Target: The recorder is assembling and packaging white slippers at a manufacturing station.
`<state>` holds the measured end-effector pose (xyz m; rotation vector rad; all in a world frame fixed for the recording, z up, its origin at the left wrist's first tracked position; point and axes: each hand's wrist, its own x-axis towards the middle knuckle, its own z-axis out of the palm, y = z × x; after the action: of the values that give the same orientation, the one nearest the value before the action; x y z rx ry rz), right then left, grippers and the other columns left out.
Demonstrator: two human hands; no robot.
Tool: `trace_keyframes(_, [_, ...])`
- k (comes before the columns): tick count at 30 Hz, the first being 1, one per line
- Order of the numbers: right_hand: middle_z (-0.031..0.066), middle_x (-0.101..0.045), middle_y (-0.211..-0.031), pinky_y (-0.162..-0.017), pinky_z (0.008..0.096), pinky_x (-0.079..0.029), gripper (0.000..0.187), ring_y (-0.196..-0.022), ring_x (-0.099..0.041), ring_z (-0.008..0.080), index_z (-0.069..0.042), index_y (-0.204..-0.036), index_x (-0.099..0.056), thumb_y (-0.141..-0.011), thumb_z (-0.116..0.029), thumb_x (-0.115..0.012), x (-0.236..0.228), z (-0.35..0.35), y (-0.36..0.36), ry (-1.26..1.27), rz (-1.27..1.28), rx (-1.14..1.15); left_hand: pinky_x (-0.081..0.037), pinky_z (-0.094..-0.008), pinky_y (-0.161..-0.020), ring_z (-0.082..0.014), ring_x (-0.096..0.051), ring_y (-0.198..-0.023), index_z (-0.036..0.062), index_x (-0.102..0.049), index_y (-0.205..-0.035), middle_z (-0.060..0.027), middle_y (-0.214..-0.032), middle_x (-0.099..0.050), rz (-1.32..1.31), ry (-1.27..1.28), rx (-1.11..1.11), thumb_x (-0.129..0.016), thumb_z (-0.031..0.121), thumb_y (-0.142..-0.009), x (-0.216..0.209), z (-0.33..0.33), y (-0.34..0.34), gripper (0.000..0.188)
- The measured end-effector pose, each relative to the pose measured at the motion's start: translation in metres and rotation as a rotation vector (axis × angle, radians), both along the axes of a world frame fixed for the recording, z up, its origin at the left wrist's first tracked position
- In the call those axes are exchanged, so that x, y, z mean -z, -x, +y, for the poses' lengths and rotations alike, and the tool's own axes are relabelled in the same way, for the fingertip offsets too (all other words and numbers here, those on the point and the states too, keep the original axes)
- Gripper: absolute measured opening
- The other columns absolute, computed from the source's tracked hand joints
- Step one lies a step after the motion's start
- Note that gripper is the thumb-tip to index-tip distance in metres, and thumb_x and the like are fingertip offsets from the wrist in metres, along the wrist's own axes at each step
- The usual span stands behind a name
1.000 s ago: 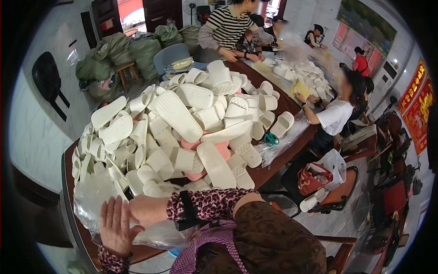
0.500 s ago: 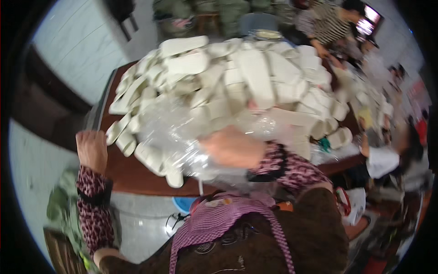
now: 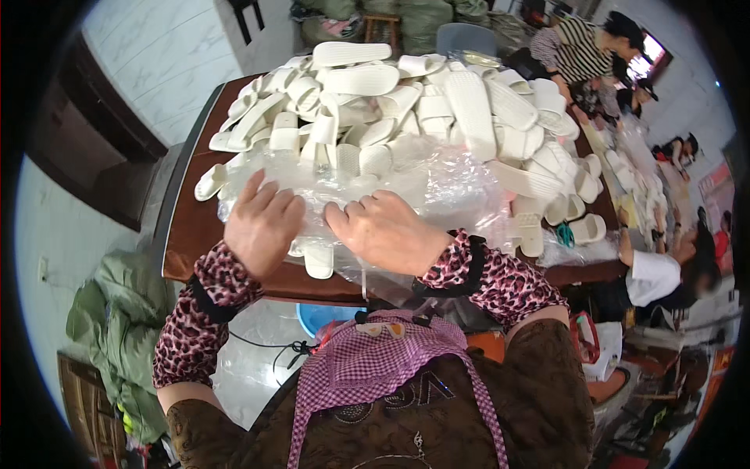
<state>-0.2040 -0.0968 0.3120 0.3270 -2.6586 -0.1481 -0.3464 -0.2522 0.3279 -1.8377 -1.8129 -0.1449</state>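
Observation:
A sheet-like clear plastic bag (image 3: 461,184) is spread over the near side of a heap of white slide slippers (image 3: 363,80). With its fingers curled down, my right hand (image 3: 394,234) grips the bag near its middle. My left hand (image 3: 264,227), slightly blurred, is closed on the plastic further left; its fingertips are mostly hidden. A gap with crinkled plastic lies between the two hands. One white slipper (image 3: 319,261) pokes out below the bag, between my wrists.
The heap rests on a brown table (image 3: 191,234). At the right edge lies a green bundle (image 3: 564,233) beside a slipper. A blue basin (image 3: 312,315) is on the floor below. Green sacks (image 3: 129,336) stand at left. Several people, one in a striped top (image 3: 586,51), work at right.
My left hand has come from the table's left edge rightward onto the plastic. My right hand stays on the bag, which is now spread wider across the slippers. The view has shifted slightly.

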Motion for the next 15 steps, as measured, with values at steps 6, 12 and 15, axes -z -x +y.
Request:
trace_keyframes(6, [0.0105, -0.059, -0.096, -0.082, 0.0373, -0.039, 0.054, -0.09, -0.057, 0.026, -0.003, -0.109, -0.045, -0.07, -0.029, -0.071, 0.0, 0.013, -0.048, 0.383, -0.173, 0.164, -0.042, -0.0428, -0.087, -0.0235, -0.055, -0.074, 0.0035, -0.054, -0.076, -0.0071, -0.074, -0.053, 0.014, -0.143, 0.048, -0.055, 0.009, -0.065, -0.026, -0.022, -0.004, 0.012])
trace_keyframes(12, [0.0152, -0.053, -0.108, -0.094, 0.0462, -0.033, 0.068, -0.107, -0.049, 0.0318, -0.003, -0.122, -0.04, -0.068, -0.028, -0.071, 0.054, -0.026, -0.093, 0.581, -0.016, 0.342, -0.042, -0.0472, -0.087, -0.0283, -0.055, -0.08, -0.0031, -0.055, -0.085, -0.0124, -0.079, -0.053, 0.055, -0.147, 0.151, -0.053, 0.006, -0.065, -0.027, -0.038, -0.029, 0.022])
trace_keyframes(15, [0.0153, -0.056, -0.1, -0.087, 0.0425, -0.042, 0.047, -0.096, -0.055, 0.033, -0.003, -0.114, -0.049, -0.074, -0.023, -0.065, 0.067, -0.041, -0.104, 0.802, -0.158, 0.349, -0.042, -0.0475, -0.087, -0.0285, -0.055, -0.084, -0.0038, -0.055, -0.087, -0.0131, -0.083, -0.054, 0.059, -0.135, 0.211, -0.052, 0.006, -0.066, -0.027, -0.042, -0.032, 0.024])
